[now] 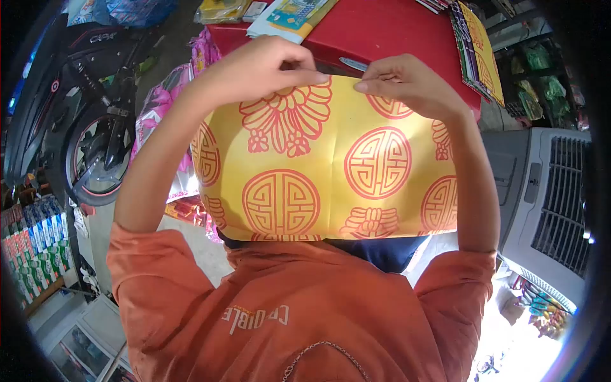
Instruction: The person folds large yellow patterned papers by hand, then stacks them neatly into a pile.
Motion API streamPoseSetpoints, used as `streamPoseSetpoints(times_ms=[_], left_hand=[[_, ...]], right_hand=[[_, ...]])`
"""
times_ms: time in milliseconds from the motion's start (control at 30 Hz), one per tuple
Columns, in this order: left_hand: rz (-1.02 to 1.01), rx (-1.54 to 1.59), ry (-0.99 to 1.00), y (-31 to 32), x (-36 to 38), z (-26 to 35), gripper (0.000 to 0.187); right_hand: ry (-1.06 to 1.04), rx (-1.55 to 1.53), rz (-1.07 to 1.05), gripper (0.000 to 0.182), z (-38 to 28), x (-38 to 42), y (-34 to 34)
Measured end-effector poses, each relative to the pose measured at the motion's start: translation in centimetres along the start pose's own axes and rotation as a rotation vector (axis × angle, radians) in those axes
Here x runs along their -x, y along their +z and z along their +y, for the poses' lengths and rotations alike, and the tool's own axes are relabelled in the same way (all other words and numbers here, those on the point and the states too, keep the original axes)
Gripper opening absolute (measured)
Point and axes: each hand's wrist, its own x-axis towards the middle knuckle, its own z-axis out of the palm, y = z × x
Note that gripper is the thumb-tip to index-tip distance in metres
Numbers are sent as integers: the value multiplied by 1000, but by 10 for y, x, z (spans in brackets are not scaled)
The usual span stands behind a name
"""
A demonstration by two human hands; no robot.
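- One yellow paper sheet (pixel 324 165) printed with red round emblems and flower motifs fills the middle of the view, held up between the person's chest and a red tabletop (pixel 382 32).
- Its long axis runs from 9 o'clock to 3 o'clock; its top edge lies at 12 o'clock, its lower edge at 6 o'clock above an orange shirt (pixel 286 305).
- Counted on the sheet: about four full round emblems, with more cut off at the edges.
- Two hands hold it. The left hand (pixel 261 67) presses the top edge at 11 o'clock, fingers closed together over the paper.
- The right hand (pixel 407 83) pinches the same edge at 1 o'clock, fingers (pixel 375 86) clamped flat on the paper.
- The hands are near each other, a small gap between them.
- On the tabletop at 12 o'clock lies one stack of printed packets (pixel 289 16); at 1 o'clock lies a fan of coloured sheets (pixel 477 51).
- At 9 o'clock stands one motorbike (pixel 89 114).
- At 3 o'clock stands one grey air cooler (pixel 541 191).
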Motion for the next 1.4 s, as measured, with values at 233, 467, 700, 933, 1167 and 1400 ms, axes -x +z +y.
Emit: streamPoseSetpoints(times_ms=[233, 467, 700, 933, 1167, 1400], left_hand=[[163, 221, -127, -53, 72, 2, 24], [192, 242, -204, -57, 101, 10, 21], [272, 308, -187, -70, 129, -6, 18], [327, 282, -162, -83, 133, -22, 18], [472, 278, -177, -103, 141, -65, 20], [519, 367, -261, -101, 137, -102, 26]], right_hand=[[-27, 194, 130, 29, -65, 40, -28], [100, 258, 263, 24, -65, 102, -57], [167, 245, 373, 22, -71, 118, -64], [207, 239, 414, 20, -57, 154, -83], [325, 167, 356, 16, -23, 191, -96], [425, -38, 289, 21, 38, 213, -73]])
